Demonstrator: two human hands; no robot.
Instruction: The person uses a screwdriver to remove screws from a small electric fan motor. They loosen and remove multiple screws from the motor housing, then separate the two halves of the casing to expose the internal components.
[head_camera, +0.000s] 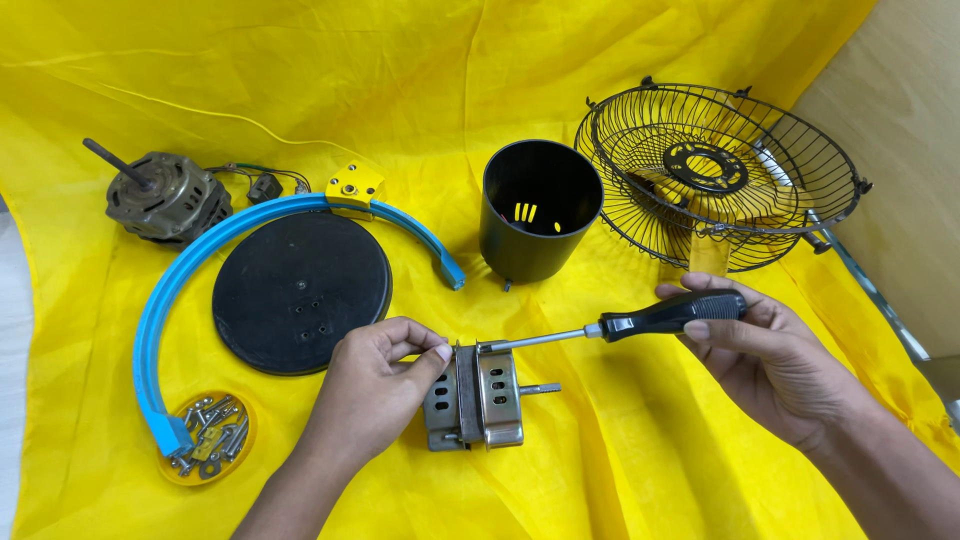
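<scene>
Motor housing: stamped metal, rigid, likely heavy; lies on the yellow cloth, centre front.
Left hand: fingers pinch the housing's top edge.
Right hand: closed around the screwdriver handle, tip at the housing.
Best hold: the flat side plates.

Two motors, one screwdriver, one fan guard.

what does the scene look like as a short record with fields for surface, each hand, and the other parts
surface: yellow cloth
left hand: steadies metal motor housing from its left side
right hand: holds black-handled screwdriver, tip at the housing's top edge
left side: fan motor, blue curved band, black round disc, yellow dish of screws
back: black cylindrical cover, wire fan guard
</scene>
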